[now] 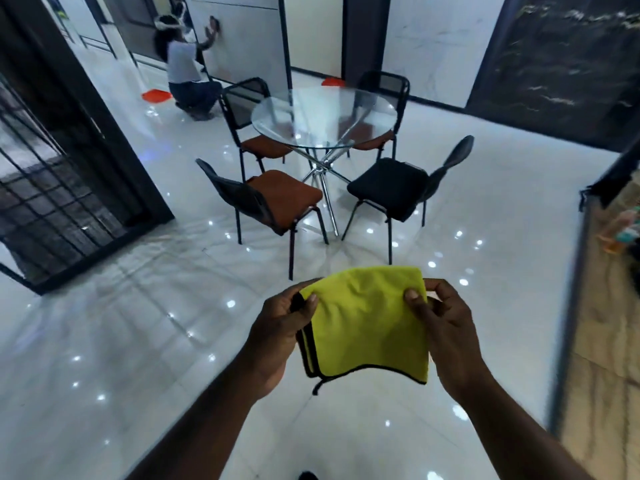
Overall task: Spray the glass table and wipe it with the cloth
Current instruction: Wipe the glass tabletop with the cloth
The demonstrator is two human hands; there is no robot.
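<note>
A folded yellow cloth point(367, 323) with black edging hangs in front of me, held up by both hands. My left hand point(280, 327) pinches its upper left corner between thumb and fingers. My right hand point(443, 327) pinches the upper right corner the same way. The round glass table point(273, 128) on crossed chrome legs stands well ahead across the floor, out of reach of both hands. No spray bottle shows in the head view.
Several chairs surround the table: a black one with an orange seat point(277, 199) nearest left, a black-seated one point(398, 188) nearest right. A person point(188, 67) crouches at the far wall. A dark gate frame point(86, 161) stands left; a wooden counter point(609, 306) right.
</note>
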